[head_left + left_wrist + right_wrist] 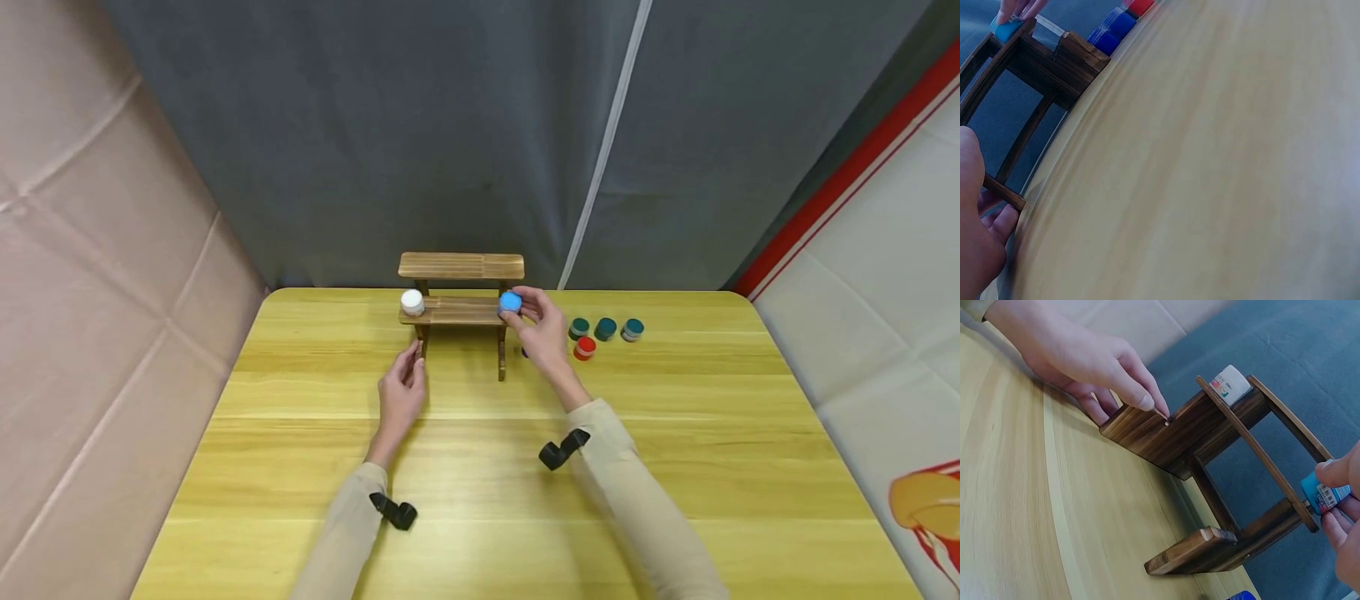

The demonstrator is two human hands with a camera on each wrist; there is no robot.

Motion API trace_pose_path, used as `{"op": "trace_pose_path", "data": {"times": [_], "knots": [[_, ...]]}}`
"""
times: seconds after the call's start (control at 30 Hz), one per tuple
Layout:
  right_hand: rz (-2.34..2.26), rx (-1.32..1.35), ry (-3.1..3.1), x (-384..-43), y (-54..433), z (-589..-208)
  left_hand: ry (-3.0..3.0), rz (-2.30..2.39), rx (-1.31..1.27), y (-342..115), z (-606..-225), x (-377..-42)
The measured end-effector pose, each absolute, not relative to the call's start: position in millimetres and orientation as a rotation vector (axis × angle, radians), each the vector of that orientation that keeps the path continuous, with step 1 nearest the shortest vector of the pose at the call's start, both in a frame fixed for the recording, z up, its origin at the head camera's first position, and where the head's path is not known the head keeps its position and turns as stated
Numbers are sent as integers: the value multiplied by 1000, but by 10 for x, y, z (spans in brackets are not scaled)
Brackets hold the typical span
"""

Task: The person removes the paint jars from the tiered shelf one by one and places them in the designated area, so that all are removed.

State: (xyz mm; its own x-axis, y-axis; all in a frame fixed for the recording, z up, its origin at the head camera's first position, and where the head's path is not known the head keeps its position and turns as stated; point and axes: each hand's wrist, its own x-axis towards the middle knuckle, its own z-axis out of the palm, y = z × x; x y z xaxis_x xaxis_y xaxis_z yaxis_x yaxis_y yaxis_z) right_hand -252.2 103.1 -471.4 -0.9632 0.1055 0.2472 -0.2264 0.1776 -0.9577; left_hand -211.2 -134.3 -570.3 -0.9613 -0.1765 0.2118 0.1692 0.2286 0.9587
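Observation:
A small two-tier wooden rack [463, 311] stands near the back edge of the table. My left hand [401, 396] holds its left side support low down, thumb on one face and fingers on the other in the right wrist view. At the right end of the lower shelf, my right hand [543, 333] pinches a small blue paint jar [1322, 495] between thumb and fingers. Whether the jar bears on the shelf I cannot tell. A white paint jar [412, 302] sits at the left end of that same shelf.
Right of the rack, several paint jars stand on the table [480, 467]: three with dark green-blue lids, one being the outer jar [633, 330], and a red jar [584, 348]. A dark jar [525, 352] is mostly hidden behind my right hand. A grey curtain [375, 150] hangs behind.

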Motion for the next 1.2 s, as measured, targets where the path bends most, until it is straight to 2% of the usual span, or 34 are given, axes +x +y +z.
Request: {"op": "trace_pose_path", "data": {"times": [1.2], "knots": [[1833, -47, -2204, -2406, 1471, -4780, -2230, -1795, 25, -1359, -5692, -2103]]}}
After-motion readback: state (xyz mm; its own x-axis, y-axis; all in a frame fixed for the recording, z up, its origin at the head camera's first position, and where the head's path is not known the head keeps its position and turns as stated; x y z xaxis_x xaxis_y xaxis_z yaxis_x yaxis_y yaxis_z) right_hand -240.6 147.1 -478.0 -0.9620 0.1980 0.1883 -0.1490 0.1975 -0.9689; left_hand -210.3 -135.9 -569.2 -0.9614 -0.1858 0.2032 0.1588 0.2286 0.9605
